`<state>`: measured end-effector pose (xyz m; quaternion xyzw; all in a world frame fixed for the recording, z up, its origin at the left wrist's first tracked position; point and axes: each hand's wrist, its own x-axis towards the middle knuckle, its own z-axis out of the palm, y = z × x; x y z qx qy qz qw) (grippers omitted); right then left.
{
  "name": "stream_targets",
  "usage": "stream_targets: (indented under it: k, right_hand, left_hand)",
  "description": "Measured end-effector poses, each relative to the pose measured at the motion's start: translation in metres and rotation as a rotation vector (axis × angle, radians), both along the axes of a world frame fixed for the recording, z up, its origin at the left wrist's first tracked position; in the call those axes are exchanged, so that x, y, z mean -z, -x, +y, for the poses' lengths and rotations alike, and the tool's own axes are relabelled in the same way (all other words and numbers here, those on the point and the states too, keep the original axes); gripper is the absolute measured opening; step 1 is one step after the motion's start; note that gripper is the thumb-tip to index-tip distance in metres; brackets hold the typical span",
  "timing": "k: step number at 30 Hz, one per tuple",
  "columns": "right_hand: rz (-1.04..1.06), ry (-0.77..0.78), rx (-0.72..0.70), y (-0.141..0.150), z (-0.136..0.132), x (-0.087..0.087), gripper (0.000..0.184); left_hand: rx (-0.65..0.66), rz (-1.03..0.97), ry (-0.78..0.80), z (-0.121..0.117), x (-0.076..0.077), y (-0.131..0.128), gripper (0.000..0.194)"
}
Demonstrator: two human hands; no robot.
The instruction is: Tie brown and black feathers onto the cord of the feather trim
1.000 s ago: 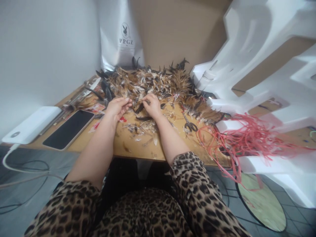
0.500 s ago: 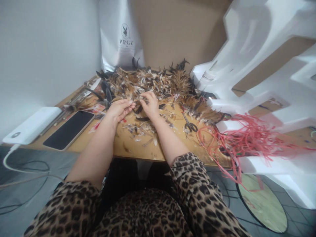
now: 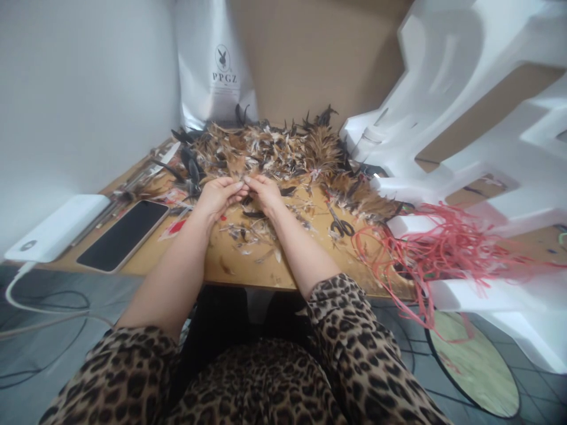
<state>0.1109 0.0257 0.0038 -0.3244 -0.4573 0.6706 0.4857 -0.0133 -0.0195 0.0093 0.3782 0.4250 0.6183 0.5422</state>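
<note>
A heap of brown, black and white feathers [image 3: 274, 150] covers the back of a wooden table [image 3: 248, 268]. My left hand [image 3: 217, 195] and my right hand [image 3: 266, 192] meet at the heap's front edge, fingertips together. Both pinch a few feathers between them; the fingers are curled and closed. Loose feather scraps [image 3: 248, 233] lie on the table under my wrists. Black scissors [image 3: 340, 224] lie to the right of my right forearm.
A black phone [image 3: 124, 233] and a white power bank [image 3: 57, 227] lie at the left. A silver bag [image 3: 215, 65] stands at the back. White foam packing [image 3: 465, 118] and a tangle of red bands [image 3: 434, 254] fill the right.
My right hand drew back from the heap toward the left hand, so the fingertips now meet. My left hand shifted slightly right and up.
</note>
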Motion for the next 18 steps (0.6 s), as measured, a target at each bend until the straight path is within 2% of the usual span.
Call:
stream_targets:
  k: [9,18]
  right_hand:
    - [-0.128,-0.125,0.06,-0.0045,0.0104,0.0054,0.031]
    - [-0.259,-0.282,0.065,-0.0046,0.0049,0.002,0.027]
  left_hand:
    - [0.005,-0.088,0.163,0.0022,0.0002,0.0079,0.009]
    - [0.067,-0.057,0.171,0.0042,0.0047,0.0085,0.007]
